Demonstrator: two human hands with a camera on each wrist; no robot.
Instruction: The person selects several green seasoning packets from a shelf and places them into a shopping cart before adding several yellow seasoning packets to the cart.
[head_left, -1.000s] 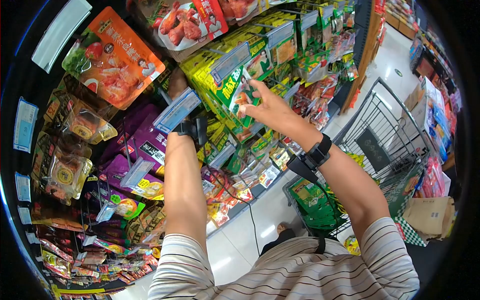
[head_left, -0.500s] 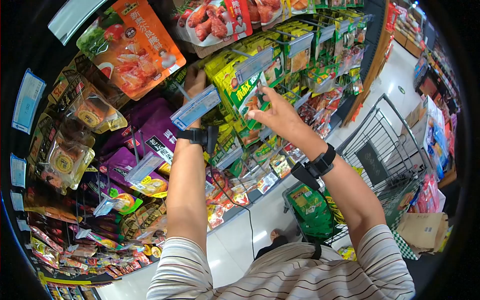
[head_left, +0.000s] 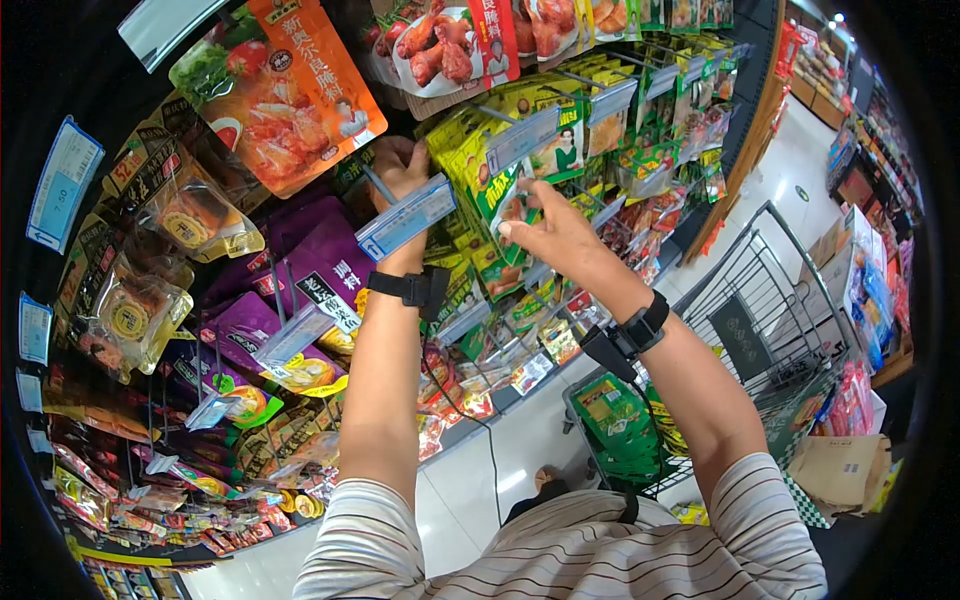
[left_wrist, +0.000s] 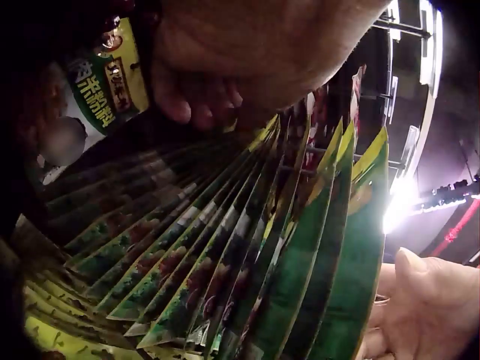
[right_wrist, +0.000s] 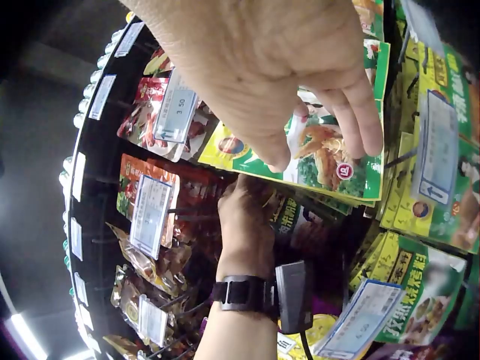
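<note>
Green and yellow seasoning packets hang in a row on a shelf hook, fanned out in the left wrist view. My left hand reaches in beside the row, behind a price tag. Its fingers curl over the packets' top edges, partly in shadow. My right hand is at the front of the row, thumb and fingers spread apart against the front packet's face. In the right wrist view, the fingertips lie over the picture on that packet.
An orange marinade pouch hangs at the upper left, and purple pouches hang below the left hand. The price tag juts out over the left wrist. A shopping cart with green packets in it stands at the right.
The view has shifted, and the shelf goods sit farther right. More of my left hand shows beside the packets. My right hand stays at the front packet, its fingers slightly closer together.
</note>
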